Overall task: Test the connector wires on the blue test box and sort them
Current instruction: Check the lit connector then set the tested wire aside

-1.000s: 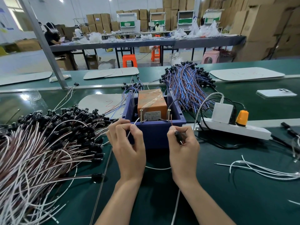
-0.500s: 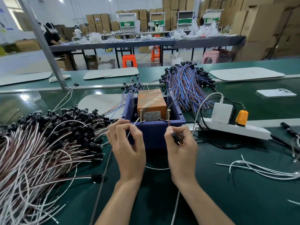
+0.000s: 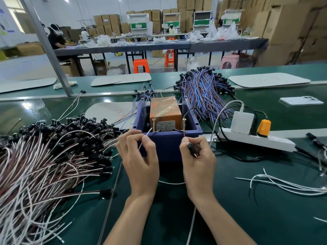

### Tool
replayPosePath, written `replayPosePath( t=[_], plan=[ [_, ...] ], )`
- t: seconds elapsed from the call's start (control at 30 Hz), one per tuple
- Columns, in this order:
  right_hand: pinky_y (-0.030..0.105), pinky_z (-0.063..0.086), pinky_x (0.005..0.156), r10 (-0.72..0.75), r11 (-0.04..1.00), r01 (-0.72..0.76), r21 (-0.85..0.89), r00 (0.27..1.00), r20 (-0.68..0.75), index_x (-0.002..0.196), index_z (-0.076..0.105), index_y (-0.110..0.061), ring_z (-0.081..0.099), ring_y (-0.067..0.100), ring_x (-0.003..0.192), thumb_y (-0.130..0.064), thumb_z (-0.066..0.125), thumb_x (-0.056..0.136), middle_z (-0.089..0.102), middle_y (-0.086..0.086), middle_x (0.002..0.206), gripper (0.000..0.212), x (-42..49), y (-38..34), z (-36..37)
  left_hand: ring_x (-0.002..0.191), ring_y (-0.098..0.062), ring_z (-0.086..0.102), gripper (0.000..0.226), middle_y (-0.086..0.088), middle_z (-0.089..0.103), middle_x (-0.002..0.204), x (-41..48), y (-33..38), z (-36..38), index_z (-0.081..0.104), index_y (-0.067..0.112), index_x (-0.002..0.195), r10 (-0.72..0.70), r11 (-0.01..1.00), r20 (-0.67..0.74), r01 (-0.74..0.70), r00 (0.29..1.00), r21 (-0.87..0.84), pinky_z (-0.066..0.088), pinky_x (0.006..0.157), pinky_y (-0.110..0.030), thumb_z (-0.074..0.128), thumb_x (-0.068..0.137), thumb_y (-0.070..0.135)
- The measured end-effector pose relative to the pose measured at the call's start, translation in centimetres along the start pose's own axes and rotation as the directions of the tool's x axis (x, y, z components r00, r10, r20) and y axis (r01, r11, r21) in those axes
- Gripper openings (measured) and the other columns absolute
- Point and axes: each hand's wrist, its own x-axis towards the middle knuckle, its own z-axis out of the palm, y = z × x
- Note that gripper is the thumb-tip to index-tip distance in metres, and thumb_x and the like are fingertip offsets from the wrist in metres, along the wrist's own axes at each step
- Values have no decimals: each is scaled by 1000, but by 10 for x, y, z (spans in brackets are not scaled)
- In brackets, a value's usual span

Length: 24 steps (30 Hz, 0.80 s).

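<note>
The blue test box point(image 3: 168, 144) stands in the middle of the green table, with an orange block point(image 3: 165, 110) inside and two upright screws point(image 3: 153, 126) at its near rim. My left hand point(image 3: 139, 161) pinches a white wire end point(image 3: 147, 134) against the left screw. My right hand point(image 3: 198, 161) holds the black connector point(image 3: 192, 147) of the same wire, with a brown lead reaching up to the right screw point(image 3: 184, 125). A big heap of white and brown connector wires point(image 3: 49, 156) lies to the left. A bundle of blue and brown wires point(image 3: 203, 92) lies behind the box.
A white power strip point(image 3: 256, 140) with a white charger and an orange plug lies right of the box. Loose white wires point(image 3: 286, 186) lie at the right. A white phone point(image 3: 300, 100) rests farther back. A grey post point(image 3: 47, 48) rises at the back left.
My right hand has shifted slightly left and up, bringing the connector's lead to the right screw. My left hand has stayed in place.
</note>
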Motion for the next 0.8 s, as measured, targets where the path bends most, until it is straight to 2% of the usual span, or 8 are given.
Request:
replayPosePath(
  t=[0.2,0.4,0.8],
  plan=[
    [10,41,60,10,1000,-10,2,1000,-1,83,61,-36,55,-1,61,-50,61,84,65,-17,69,15,0,0,0,107,-18,46,15,-1,54,108,0,0,0,52,14,91,1,1000,-5,-1,1000,3,39,92,-31,46,100,24],
    [10,41,59,22,1000,-22,2,1000,2,82,61,-37,55,0,60,-51,61,84,65,-17,69,14,-1,0,0,107,-18,46,15,-2,54,108,0,0,0,52,13,90,-2,1000,-1,2,1000,-7,41,92,-35,46,99,23],
    [11,42,58,40,999,-40,-13,999,11,84,62,-36,55,1,60,-52,61,86,65,-16,70,17,0,3,-1,107,-17,46,12,-1,54,109,0,1,0,51,17,91,-1,1000,1,1,1000,-3,37,93,-26,46,99,25]
  ],
)
